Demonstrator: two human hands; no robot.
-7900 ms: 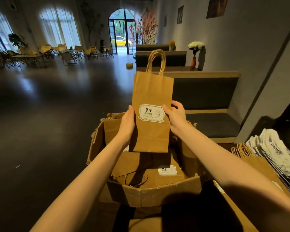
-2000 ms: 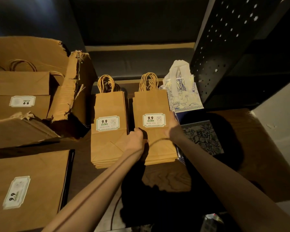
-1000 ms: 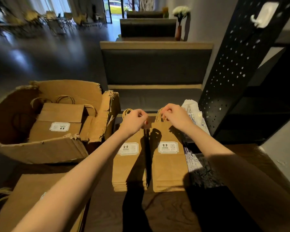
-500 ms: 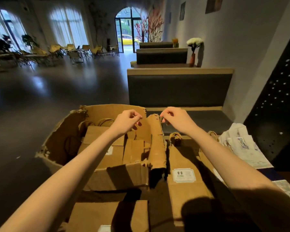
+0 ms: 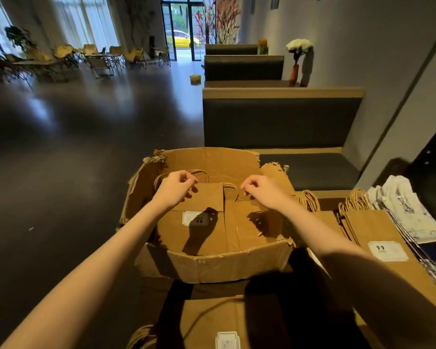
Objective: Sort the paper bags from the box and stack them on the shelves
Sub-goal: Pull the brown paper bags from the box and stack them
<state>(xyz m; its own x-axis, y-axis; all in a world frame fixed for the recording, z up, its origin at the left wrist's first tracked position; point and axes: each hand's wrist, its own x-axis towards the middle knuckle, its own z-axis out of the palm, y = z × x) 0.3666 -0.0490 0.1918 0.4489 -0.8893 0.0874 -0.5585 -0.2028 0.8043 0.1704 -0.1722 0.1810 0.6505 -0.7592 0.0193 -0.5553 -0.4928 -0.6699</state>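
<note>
Several brown paper bags (image 5: 204, 222) lie flat inside torn cardboard box (image 5: 227, 265), labels up, handles toward far wall of box. Left hand (image 5: 174, 190) and right hand (image 5: 259, 191) hover over box, apart, fingers loosely curled, holding nothing; likely poised to pinch top bag by its upper edge or handles. Right of box: sorted stack of labelled bags (image 5: 383, 238), kept flat, handles aligned so pile stays neat. Further right of box: white printed bags (image 5: 403, 210), grouped separately by kind.
</note>
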